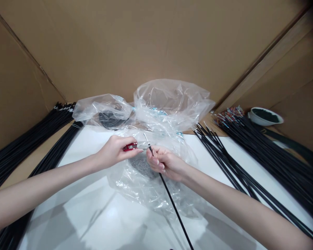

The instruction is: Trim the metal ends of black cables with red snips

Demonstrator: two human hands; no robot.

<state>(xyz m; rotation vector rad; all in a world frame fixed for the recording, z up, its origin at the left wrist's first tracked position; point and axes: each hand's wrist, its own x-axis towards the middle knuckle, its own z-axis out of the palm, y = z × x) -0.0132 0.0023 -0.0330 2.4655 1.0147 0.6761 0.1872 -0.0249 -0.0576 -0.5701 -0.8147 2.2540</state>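
In the head view, my left hand [119, 150] is closed on a small pair of red-handled snips [130, 146], whose blades point right towards the cable. My right hand [165, 162] grips a thin black cable [173, 204] just below its upper end. That end is pale and bare of the black jacket, tilted up to the left beside the snips' blades. The cable runs down to the bottom edge. Beneath both hands spreads a clear plastic bag [135, 185] with grey material inside; what the material is I cannot tell.
Bundles of black cables lie on the left [23, 139] and the right [271, 163], the right ones showing coloured wire ends. A white bowl [251, 118] with dark contents stands at far right. Cardboard walls [135, 45] enclose the white table [94, 208].
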